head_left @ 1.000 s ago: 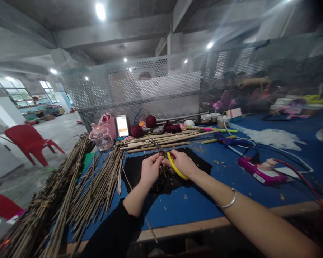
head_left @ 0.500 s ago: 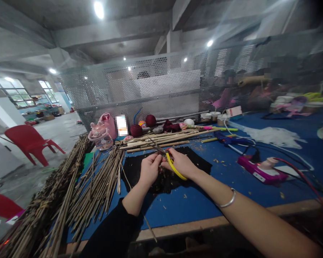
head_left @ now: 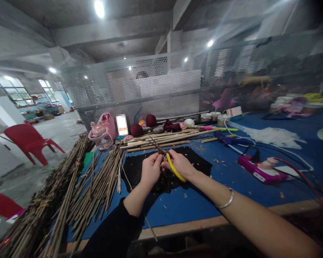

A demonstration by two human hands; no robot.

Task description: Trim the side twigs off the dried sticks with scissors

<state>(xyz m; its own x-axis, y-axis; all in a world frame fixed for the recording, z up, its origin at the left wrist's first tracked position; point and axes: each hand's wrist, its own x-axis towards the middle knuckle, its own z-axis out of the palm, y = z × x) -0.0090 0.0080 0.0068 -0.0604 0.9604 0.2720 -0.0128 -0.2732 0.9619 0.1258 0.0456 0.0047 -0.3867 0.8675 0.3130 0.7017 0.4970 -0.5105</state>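
Observation:
My right hand [head_left: 179, 165] is closed around a pair of scissors with a yellow handle [head_left: 174, 169]. The scissors' metal blades point away and to the left, above the black cloth. Close beside it, my left hand [head_left: 151, 166] is in a pinch, fingertips nearly meeting the right hand's. What the pinch holds is too small and too covered to make out. Both hands are over a black cloth [head_left: 197, 161] on the blue tabletop [head_left: 177, 211]. A thin stick [head_left: 150, 228] runs under my left forearm toward the table's front edge.
Bundled twigs [head_left: 40, 204] and loose sticks [head_left: 97, 193] cover the left side. Pale rods [head_left: 172, 137], yarn balls [head_left: 150, 120], a phone [head_left: 122, 125] and a clear pink-rimmed bucket [head_left: 103, 140] line the back. At right are a purple power strip [head_left: 258, 172], a blue glue gun [head_left: 228, 139] and cables.
Both hands stay nearly in place over the cloth. The scissors have shifted slightly, and the yellow handle sits a little differently against my right hand.

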